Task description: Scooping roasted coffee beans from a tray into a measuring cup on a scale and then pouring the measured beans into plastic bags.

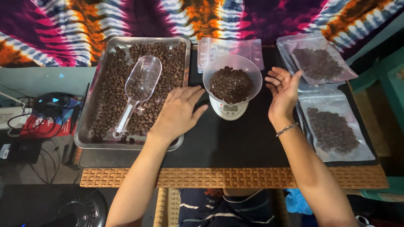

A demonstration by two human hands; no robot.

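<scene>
Both hands empty, fingers spread: left hand [179,111] and right hand [284,90] flank bean-filled bowl [232,82] on scale [229,110]. Two filled pouches [332,130] seen right of right hand; empty pouches [229,48] beyond bowl; scoop [139,90] left lying in tray [90,126].

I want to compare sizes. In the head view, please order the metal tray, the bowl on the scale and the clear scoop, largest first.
1. metal tray
2. bowl
3. clear scoop, though its length nearly matches the bowl's width, so this ranking is unsure.

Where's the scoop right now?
In the head view the clear scoop lies on the coffee beans in the metal tray, left of the scale bowl. The left hand rests just right of its handle, not touching it.
</scene>
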